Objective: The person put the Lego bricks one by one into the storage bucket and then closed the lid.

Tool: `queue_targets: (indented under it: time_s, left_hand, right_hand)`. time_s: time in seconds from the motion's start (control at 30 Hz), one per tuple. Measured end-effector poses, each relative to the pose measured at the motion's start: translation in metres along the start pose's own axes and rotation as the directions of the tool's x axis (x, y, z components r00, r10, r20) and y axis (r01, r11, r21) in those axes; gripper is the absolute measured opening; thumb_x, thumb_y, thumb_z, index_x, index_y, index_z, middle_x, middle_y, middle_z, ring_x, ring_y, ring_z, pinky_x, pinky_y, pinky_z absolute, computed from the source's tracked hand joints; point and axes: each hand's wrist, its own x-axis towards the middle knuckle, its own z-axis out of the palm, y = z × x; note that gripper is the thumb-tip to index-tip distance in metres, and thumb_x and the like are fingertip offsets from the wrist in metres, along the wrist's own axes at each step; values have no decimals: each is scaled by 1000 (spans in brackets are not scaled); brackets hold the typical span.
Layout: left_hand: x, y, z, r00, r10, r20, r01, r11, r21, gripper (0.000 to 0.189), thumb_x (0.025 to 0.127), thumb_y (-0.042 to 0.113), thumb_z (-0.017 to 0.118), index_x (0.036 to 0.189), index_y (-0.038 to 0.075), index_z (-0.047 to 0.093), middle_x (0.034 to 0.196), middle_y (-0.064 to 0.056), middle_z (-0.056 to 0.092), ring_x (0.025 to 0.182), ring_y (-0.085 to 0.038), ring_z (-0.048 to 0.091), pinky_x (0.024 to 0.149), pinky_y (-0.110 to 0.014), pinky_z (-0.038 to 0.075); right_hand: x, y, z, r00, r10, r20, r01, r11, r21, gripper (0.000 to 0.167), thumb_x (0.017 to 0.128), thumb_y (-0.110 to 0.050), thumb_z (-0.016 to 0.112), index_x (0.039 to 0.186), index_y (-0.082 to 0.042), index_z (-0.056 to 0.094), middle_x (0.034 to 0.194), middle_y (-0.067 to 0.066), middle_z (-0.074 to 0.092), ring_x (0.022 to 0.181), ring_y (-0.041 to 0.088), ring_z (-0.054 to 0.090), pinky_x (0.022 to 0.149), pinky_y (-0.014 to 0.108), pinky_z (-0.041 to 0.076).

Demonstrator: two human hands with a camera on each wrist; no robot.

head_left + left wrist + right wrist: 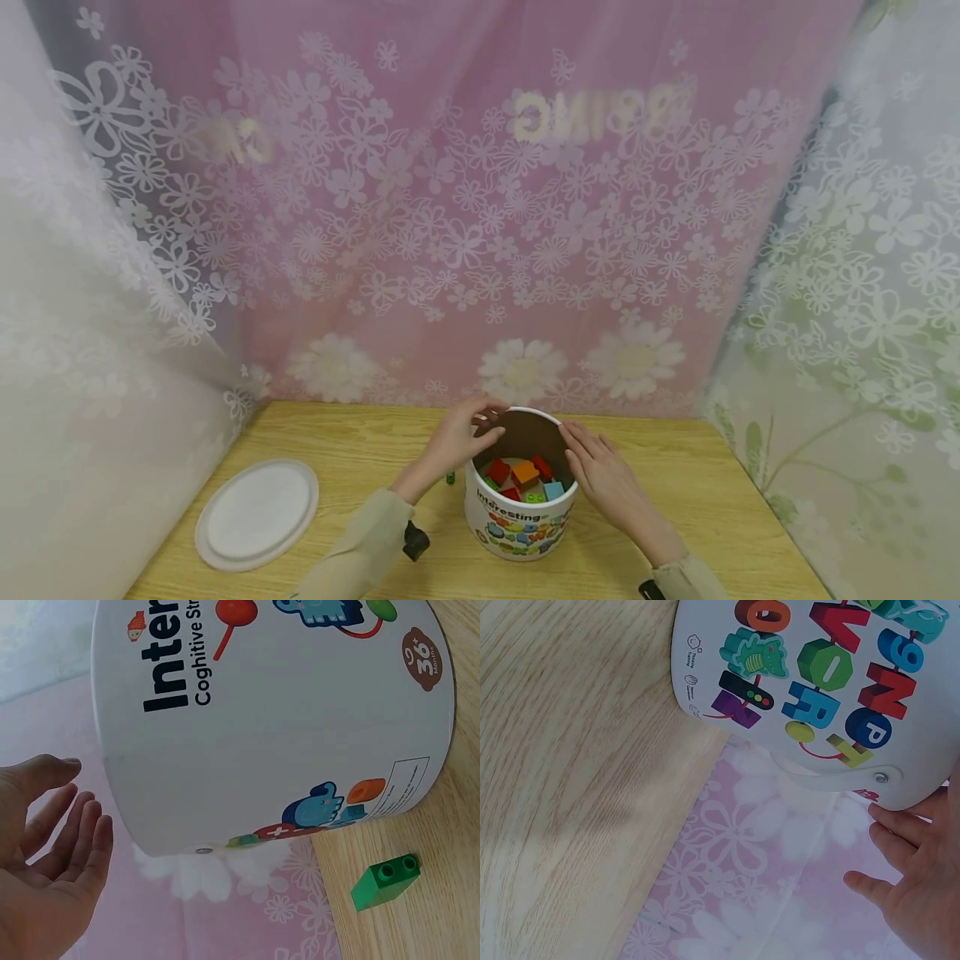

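Observation:
A white printed bucket (pixel 517 529) stands upright on the table, with several toy building blocks (pixel 525 474) in red, orange, green and light blue inside. My left hand (pixel 459 435) is at the bucket's left rim, fingers loosely bent and thumb apart from them. In the left wrist view, that hand (pixel 56 847) holds nothing and a gap shows between it and the bucket wall (pixel 247 742). At the right rim my right hand (pixel 609 483) has its fingers extended; the right wrist view shows its fingertips touching or very near the bucket's edge.
A round white lid (pixel 258 515) lies flat on the table's left side. One green block (pixel 385 881) sits on the table just left of the bucket. Flowered curtains (pixel 480 250) hang behind the wooden table (pixel 360 442) and on both sides.

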Motion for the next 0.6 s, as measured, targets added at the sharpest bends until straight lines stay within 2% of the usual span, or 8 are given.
queue_targets:
  time_s: [0.13,0.33,0.6]
  left_hand:
    - [-2,-3,-5,1000,-20,-20,19,999,-41,34,95,9,72,128,9,66,122,-12,67,109,-32,66,94,-50,57]
    - [-9,-12,-17,993,-86,-82,77,991,-110,39,94,10,73,133,10,65,129,-9,65,115,-30,62,99,-52,53]
    - [-23,-34,-24,980,-150,-134,140,987,-78,41,91,8,76,131,12,67,128,-10,67,114,-33,63,96,-52,55]
  right_hand:
    - [-1,1,1,1000,9,19,-9,1000,2,47,103,-17,57,147,-1,52,149,18,52,138,36,48,113,62,36]
    - [0,1,2,1000,13,19,-13,1000,2,47,102,-15,59,147,-1,52,149,17,52,139,36,48,113,62,36]
    - [0,2,3,1000,-7,-19,7,1000,-8,47,100,-14,62,144,0,55,147,17,55,136,36,51,111,62,38]
